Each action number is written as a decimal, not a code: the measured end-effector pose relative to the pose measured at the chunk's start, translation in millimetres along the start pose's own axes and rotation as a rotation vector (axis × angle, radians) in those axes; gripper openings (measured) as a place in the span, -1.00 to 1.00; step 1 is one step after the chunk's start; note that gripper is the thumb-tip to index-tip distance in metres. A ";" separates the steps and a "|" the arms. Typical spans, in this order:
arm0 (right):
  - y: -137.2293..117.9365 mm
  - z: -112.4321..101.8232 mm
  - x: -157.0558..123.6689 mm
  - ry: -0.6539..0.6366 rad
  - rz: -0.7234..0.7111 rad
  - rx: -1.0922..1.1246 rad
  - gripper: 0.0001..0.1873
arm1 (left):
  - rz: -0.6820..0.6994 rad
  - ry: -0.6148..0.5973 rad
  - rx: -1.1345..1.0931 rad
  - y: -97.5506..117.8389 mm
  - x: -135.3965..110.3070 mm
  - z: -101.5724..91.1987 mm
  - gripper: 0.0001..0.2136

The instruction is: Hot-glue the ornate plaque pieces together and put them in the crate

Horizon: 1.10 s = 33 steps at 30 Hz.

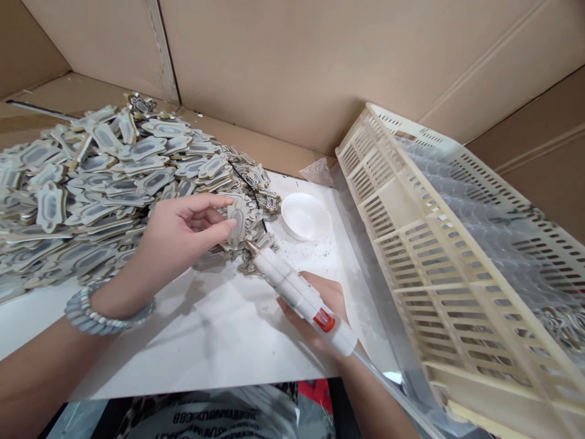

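Between the thumb and fingers of my left hand [187, 228], a small grey ornamental plate [238, 218] with a recessed middle is held up. My right hand [320, 299] is wrapped round a white hot glue gun [292, 283] with a red switch. The gun's metal nozzle points up and left, close to the lower edge of the plate; whether it touches cannot be made out. A long clear glue stick [388, 381] trails from its rear. Behind my left hand spreads a large heap of similar plates [137, 149], most showing their grey backs.
A white bowl [305, 216] stands beyond the glue gun, with dark crumbs around it. On the right, a cream plastic crate [411, 256] holds layers of clear plastic and patterned pieces. Cardboard walls [274, 73] enclose the white tabletop [205, 341]. Crumpled clear plastic [319, 171] lies behind the bowl.
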State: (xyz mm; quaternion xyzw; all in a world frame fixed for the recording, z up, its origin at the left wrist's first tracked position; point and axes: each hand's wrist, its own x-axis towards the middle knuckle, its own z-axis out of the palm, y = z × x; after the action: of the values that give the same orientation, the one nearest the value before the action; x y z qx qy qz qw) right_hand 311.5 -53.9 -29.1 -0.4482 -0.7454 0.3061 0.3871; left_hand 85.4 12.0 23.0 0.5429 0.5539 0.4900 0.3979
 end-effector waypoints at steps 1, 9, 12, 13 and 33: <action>0.9 1.1 -0.3 -0.002 -0.008 0.001 -0.92 | 0.008 0.010 0.003 0.4 -0.1 -0.6 -0.69; 1.7 1.9 -0.1 -0.036 0.020 0.008 -0.92 | 0.060 0.000 0.019 2.4 -3.7 -1.5 -0.70; 2.5 2.0 0.0 -0.050 0.036 -0.003 -0.89 | 0.081 -0.002 0.037 1.5 -4.1 -2.0 -0.70; 2.8 2.0 0.0 -0.056 0.039 -0.006 -0.88 | 0.092 -0.001 0.047 1.0 -4.2 -2.2 -0.71; 9.9 4.8 6.0 0.015 -0.173 -0.156 -0.69 | 0.435 0.032 0.112 -15.4 0.8 -4.1 -0.83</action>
State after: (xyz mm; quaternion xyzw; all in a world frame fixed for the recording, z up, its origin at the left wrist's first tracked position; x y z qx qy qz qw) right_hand 309.9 -45.0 -37.7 -0.4130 -0.7999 0.2093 0.3818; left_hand 78.1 13.5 8.9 0.6631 0.4564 0.5412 0.2432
